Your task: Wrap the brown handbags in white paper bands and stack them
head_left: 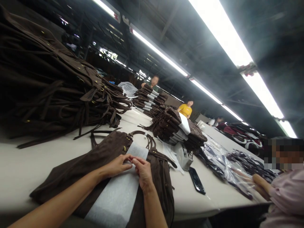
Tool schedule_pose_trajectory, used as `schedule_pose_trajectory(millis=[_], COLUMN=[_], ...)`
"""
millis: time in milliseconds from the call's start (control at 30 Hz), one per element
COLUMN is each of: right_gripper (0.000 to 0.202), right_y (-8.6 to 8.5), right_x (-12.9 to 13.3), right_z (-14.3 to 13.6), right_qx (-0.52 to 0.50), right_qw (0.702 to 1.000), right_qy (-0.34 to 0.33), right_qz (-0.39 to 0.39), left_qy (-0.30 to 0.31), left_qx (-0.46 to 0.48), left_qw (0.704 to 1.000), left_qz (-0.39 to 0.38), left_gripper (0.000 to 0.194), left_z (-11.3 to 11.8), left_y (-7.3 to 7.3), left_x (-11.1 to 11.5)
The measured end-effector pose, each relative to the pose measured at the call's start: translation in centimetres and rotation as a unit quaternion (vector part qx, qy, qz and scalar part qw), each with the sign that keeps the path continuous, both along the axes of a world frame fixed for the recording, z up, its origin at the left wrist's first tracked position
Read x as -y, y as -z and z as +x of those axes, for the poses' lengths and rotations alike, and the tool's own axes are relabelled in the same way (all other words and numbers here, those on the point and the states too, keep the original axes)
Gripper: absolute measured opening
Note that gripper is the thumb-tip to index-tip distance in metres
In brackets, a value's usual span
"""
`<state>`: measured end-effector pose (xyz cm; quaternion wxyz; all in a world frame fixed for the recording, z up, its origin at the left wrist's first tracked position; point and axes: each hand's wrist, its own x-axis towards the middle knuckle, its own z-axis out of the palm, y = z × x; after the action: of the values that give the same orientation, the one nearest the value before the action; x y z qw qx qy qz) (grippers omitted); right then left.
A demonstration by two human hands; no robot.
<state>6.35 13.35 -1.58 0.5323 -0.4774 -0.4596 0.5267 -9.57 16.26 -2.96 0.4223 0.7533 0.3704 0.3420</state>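
A dark brown bag (78, 171) lies flat on the white table before me, its handles pointing away. Across its middle runs a white paper strip (118, 193). My left hand (117, 165) is over the upper part of the strip, thumb and fingers pinched together. From the right, my right hand (143, 171) meets it, also pinching, so the fingertips of both hands touch or nearly touch. Whatever is between the fingertips is too small or hidden to make out. A small brass fitting (124, 148) shows on the bag just beyond my left hand.
A tall pile of brown bags (47, 85) stands at the left. Further stacks with white strips (173, 128) stand beyond. A black phone (197, 180) lies on the table (185, 202). At right, a person in pink (287, 193) reaches toward plastic-wrapped items (225, 167); others are farther back.
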Motion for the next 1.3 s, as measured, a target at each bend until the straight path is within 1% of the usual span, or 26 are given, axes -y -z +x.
schedule_pose_trajectory(millis=[67, 133, 233, 333, 433, 567, 733, 833, 933, 1000, 1167, 1300], right_gripper=[0.034, 0.034, 0.034, 0.035, 0.037, 0.040, 0.040, 0.039, 0.035, 0.035, 0.040, 0.040], right_y=[-0.2, -0.2, -0.1, 0.2, 0.5, 0.6, 0.5, 0.7, 0.9, 1.1, 1.5, 1.7], right_x=[0.1, 0.2, 0.2, 0.1, 0.0, 0.0, 0.1, -0.2, -0.6, -0.8, -1.1, -1.1], right_z=[0.0, 0.0, 0.0, 0.0, 0.1, 0.1, 0.0, 0.0, 0.2, 0.4, 0.7, 0.7], right_qx=[0.009, 0.014, 0.016, 0.015, 0.013, 0.008, -0.015, 0.004, 0.049, 0.068, 0.062, 0.063], right_qw=[1.000, 1.000, 1.000, 1.000, 1.000, 1.000, 0.999, 0.998, 0.992, 0.989, 0.993, 0.992], right_qy=[-0.008, -0.007, -0.005, 0.000, 0.008, 0.017, 0.035, 0.051, 0.067, 0.078, 0.093, 0.104], right_qz=[0.003, 0.000, 0.003, 0.009, 0.008, 0.009, 0.018, 0.042, 0.094, 0.104, 0.043, 0.019], left_qy=[0.015, 0.022, 0.021, 0.021, 0.018, 0.011, 0.013, 0.014, 0.015, 0.012, -0.006, -0.038], left_qx=[0.010, 0.018, 0.032, 0.045, 0.051, 0.054, 0.058, 0.055, 0.048, 0.043, 0.030, 0.002], left_qw=[1.000, 1.000, 0.999, 0.999, 0.998, 0.997, 0.996, 0.996, 0.997, 0.997, 0.998, 0.997], left_qz=[-0.003, -0.006, -0.010, -0.017, -0.031, -0.051, -0.063, -0.063, -0.064, -0.064, -0.063, -0.069], left_gripper=[0.039, 0.040, 0.044, 0.044, 0.038, 0.026, 0.025, 0.024, 0.025, 0.026, 0.023, 0.018], left_z=[0.0, 0.0, 0.1, 0.1, 0.1, 0.0, 0.1, 0.1, 0.1, 0.1, 0.3, 0.8], left_y=[-0.1, -0.2, -0.2, 0.0, -0.1, -0.6, -1.0, -0.9, -0.7, -0.6, -0.3, 0.2], left_x=[0.0, 0.0, 0.0, -0.1, -0.1, 0.3, 0.6, 0.5, 0.4, 0.3, 0.2, -0.1])
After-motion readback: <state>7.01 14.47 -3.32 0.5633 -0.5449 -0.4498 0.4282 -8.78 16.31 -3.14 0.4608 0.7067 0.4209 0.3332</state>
